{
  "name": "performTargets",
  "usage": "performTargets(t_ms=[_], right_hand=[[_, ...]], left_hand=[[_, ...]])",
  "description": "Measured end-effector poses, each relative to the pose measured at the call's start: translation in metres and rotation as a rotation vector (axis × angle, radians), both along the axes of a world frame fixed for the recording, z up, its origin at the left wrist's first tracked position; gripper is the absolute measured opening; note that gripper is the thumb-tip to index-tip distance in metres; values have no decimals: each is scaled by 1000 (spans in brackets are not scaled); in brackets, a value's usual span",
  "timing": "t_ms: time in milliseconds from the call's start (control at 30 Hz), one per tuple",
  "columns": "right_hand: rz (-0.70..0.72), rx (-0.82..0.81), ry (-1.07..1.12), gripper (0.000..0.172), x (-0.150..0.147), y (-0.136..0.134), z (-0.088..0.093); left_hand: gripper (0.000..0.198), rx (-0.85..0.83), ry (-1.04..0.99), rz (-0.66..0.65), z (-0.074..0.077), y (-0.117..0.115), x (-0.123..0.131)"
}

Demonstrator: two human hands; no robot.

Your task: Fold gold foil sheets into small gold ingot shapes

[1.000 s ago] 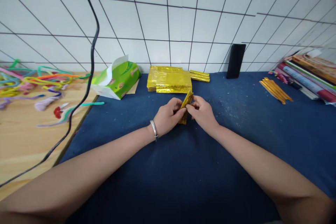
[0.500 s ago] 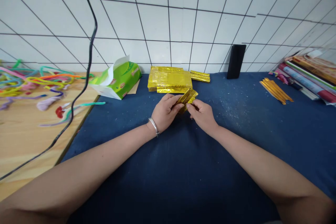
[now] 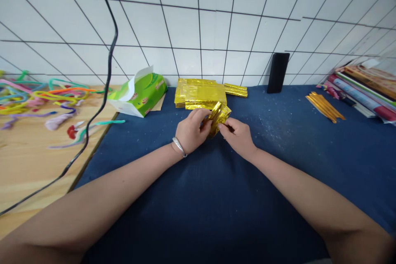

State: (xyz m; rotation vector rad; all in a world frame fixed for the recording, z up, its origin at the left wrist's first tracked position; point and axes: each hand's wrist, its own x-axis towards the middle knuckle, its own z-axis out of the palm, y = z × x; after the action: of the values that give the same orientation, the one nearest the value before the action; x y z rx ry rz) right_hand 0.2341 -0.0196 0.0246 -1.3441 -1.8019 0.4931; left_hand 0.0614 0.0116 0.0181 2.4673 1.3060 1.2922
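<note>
Between my hands is a shiny gold foil paper [image 3: 222,116], partly folded into strips and tilted above the blue cloth. My left hand [image 3: 192,130], with a silver bangle at the wrist, pinches its left side; the fingertips are partly hidden behind the foil. On the other side, my right hand [image 3: 237,135] grips the lower right edge between thumb and fingers. Just beyond lies a stack of gold foil sheets [image 3: 206,94]. Several folded gold strips [image 3: 236,90] rest to the right of that stack, near the wall.
A green tissue pack [image 3: 144,93] stands left of the stack. Coloured pipe cleaners [image 3: 58,95] spread over the wooden table [image 3: 27,173]. A black cable [image 3: 110,49] hangs at left. A black phone [image 3: 277,73] leans on the wall; orange-gold strips [image 3: 324,106] and books [image 3: 365,90] lie right.
The left side of the foil has lifted and opened away from the rest. My left hand has shifted slightly left and turned; my right hand has barely moved.
</note>
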Motion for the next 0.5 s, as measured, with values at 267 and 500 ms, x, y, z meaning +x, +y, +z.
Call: performTargets(t_ms=[267,500], right_hand=[[-16,112,-60,21,1,1,-2],[-3,140,-49,18,0,1,1]], left_hand=[[21,37,79,-23,1,1,-2],[20,92,117,-82,5,-5,0]])
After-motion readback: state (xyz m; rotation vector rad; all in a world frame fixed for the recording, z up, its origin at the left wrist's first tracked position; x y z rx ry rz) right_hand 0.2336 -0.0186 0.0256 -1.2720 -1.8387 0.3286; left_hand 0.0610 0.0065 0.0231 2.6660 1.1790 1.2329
